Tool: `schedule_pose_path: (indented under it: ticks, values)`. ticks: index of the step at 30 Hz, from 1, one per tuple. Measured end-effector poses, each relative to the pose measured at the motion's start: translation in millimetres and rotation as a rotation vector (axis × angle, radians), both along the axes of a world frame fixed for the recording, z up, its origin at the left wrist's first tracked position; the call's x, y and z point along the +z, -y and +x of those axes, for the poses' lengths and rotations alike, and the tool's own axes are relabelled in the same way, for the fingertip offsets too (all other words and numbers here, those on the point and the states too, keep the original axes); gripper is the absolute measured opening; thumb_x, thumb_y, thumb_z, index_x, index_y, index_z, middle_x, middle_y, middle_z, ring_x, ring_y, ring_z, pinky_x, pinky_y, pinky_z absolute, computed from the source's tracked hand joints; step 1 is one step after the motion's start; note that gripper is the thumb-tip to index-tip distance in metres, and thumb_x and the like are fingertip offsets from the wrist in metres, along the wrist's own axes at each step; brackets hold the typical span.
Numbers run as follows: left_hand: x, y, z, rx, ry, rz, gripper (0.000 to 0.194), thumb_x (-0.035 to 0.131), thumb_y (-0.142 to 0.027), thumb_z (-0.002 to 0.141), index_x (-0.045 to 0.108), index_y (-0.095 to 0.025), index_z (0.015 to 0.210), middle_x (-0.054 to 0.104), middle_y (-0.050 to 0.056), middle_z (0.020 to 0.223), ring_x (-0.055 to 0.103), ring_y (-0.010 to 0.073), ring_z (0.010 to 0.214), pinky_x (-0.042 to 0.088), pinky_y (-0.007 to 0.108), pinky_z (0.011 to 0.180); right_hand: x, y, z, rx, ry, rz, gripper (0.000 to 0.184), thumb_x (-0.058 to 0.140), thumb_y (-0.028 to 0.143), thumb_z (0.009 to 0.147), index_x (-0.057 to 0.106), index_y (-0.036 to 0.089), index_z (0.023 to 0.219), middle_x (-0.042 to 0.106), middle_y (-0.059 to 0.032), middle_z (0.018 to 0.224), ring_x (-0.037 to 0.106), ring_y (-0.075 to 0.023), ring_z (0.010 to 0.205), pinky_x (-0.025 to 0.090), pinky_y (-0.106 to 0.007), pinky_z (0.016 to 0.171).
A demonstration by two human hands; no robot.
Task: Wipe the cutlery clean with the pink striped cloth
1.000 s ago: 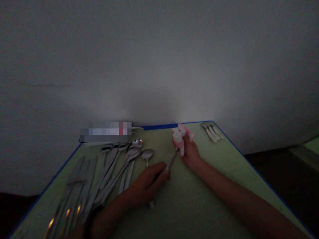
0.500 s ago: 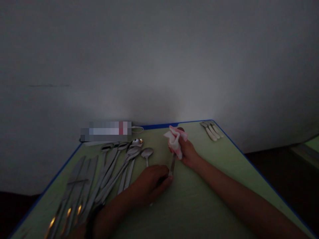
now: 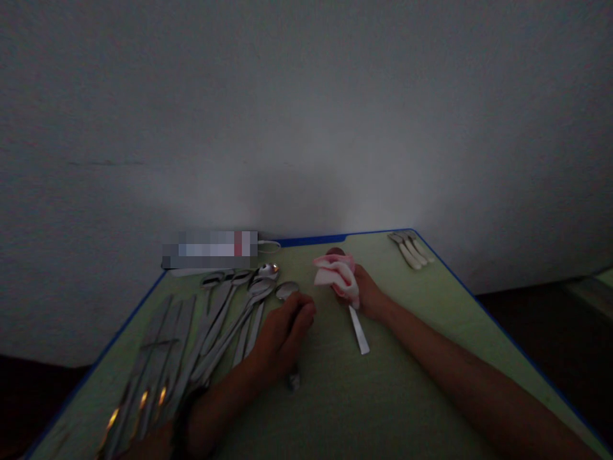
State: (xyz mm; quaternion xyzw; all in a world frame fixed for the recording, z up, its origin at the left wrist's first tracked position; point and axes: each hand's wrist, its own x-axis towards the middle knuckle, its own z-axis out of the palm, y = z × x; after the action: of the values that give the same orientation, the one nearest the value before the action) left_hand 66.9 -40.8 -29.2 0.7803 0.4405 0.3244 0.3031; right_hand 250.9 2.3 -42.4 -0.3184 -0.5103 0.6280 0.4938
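My right hand (image 3: 366,291) is closed around a crumpled pink and white cloth (image 3: 338,278) wrapped about the middle of a spoon. The spoon (image 3: 359,332) shows its flat handle below the cloth, angled down to the right, and part of its rounded bowl above. Its middle is hidden. My left hand (image 3: 282,335) hovers or rests left of it, apart from the handle, fingers curled with nothing visible in them. Under that hand lies another spoon (image 3: 287,291), its bowl and handle end showing.
Several spoons (image 3: 261,287) lie crowded on the left of the green table (image 3: 383,396). Table knives (image 3: 165,332) lie farther left. Several forks (image 3: 409,249) sit at the far right corner. A blurred-out box (image 3: 211,249) with a white cord stands at the back, before the wall (image 3: 306,128).
My left hand has let go of the spoon's handle and moved up and left. In my right hand the spoon has swung, its handle end now pointing down to the right.
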Motion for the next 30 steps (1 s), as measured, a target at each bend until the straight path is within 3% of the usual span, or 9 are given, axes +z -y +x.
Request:
schedule_pose_path:
  ticks: [4, 6, 10, 13, 17, 22, 26, 30]
  values:
    - [1.3, -2.2, 3.8, 0.145, 0.066, -0.011, 0.024, 0.033, -0.038, 0.089, 0.046, -0.018, 0.088, 0.053, -0.001, 0.072, 0.051, 0.0134, 0.063, 0.04, 0.024, 0.057, 20.4, 0.0, 9.4, 0.039, 0.345, 0.259, 0.032, 0.049, 0.041, 0.08, 0.061, 0.016, 0.097, 0.057, -0.0027, 0.081, 0.05, -0.0104, 0.064, 0.04, -0.021, 0.054]
    - [0.0, -3.2, 3.4, 0.164, 0.037, 0.008, 0.024, 0.032, -0.038, 0.089, 0.045, -0.018, 0.095, 0.057, 0.001, 0.079, 0.055, 0.0148, 0.069, 0.042, 0.025, 0.06, 32.9, 1.3, 12.1, 0.146, 0.557, 0.321, 0.034, 0.045, 0.043, 0.082, 0.062, 0.014, 0.093, 0.06, -0.0034, 0.081, 0.051, -0.0114, 0.068, 0.041, -0.022, 0.06]
    - [-0.7, -2.3, 1.0, 0.044, -0.226, 0.065, 0.026, 0.027, -0.037, 0.091, 0.046, -0.02, 0.095, 0.061, 0.001, 0.075, 0.059, 0.0162, 0.066, 0.039, 0.026, 0.058, 48.1, 7.2, 12.0, 0.429, 1.133, 0.429, 0.03, 0.047, 0.037, 0.082, 0.063, 0.012, 0.083, 0.063, -0.0046, 0.072, 0.049, -0.0109, 0.06, 0.035, -0.021, 0.054]
    - [0.3, -1.2, 1.5, -0.038, -0.497, 0.151, 0.033, 0.023, -0.035, 0.092, 0.051, -0.02, 0.083, 0.061, 0.001, 0.067, 0.058, 0.0165, 0.061, 0.035, 0.026, 0.055, 51.6, 12.8, 9.8, 0.541, 1.367, 0.512, 0.024, 0.048, 0.031, 0.079, 0.064, 0.013, 0.083, 0.066, -0.007, 0.076, 0.052, -0.0119, 0.06, 0.033, -0.021, 0.053]
    - [-1.1, -0.8, 4.9, -0.074, -0.666, 0.24, 0.035, 0.025, -0.033, 0.092, 0.056, -0.019, 0.084, 0.064, 0.003, 0.069, 0.059, 0.0165, 0.061, 0.036, 0.026, 0.056, 56.4, 17.4, 8.9, 0.557, 1.419, 0.528, 0.021, 0.048, 0.026, 0.077, 0.064, 0.013, 0.084, 0.067, -0.0085, 0.079, 0.054, -0.0128, 0.062, 0.033, -0.021, 0.053]
    - [-3.1, -2.6, 5.6, -0.082, -0.65, 0.269, 0.039, 0.025, -0.032, 0.093, 0.06, -0.018, 0.086, 0.067, 0.005, 0.073, 0.061, 0.0165, 0.063, 0.036, 0.025, 0.057, 59.4, 9.9, 20.9, 0.562, 1.35, 0.448, 0.029, 0.049, 0.036, 0.079, 0.064, 0.012, 0.077, 0.064, -0.0064, 0.071, 0.052, -0.0116, 0.057, 0.033, -0.021, 0.051]
    - [-3.3, -7.1, 1.6, 0.032, -0.547, 0.251, 0.039, 0.024, -0.031, 0.094, 0.06, -0.019, 0.09, 0.067, 0.004, 0.071, 0.059, 0.0152, 0.058, 0.033, 0.024, 0.053, 68.9, 1.2, 54.7, 0.583, 1.273, 0.337, 0.035, 0.048, 0.042, 0.08, 0.066, 0.012, 0.082, 0.063, -0.0032, 0.069, 0.049, -0.0096, 0.055, 0.036, -0.02, 0.05]
    - [-4.6, -6.1, 0.9, 0.059, -0.405, 0.186, 0.039, 0.025, -0.031, 0.094, 0.06, -0.017, 0.084, 0.062, 0.001, 0.062, 0.053, 0.0121, 0.05, 0.032, 0.023, 0.05, 91.8, 3.9, 91.4, 0.525, 1.24, 0.204, 0.038, 0.046, 0.043, 0.082, 0.066, 0.014, 0.094, 0.065, -0.0032, 0.077, 0.052, -0.0095, 0.059, 0.038, -0.019, 0.052]
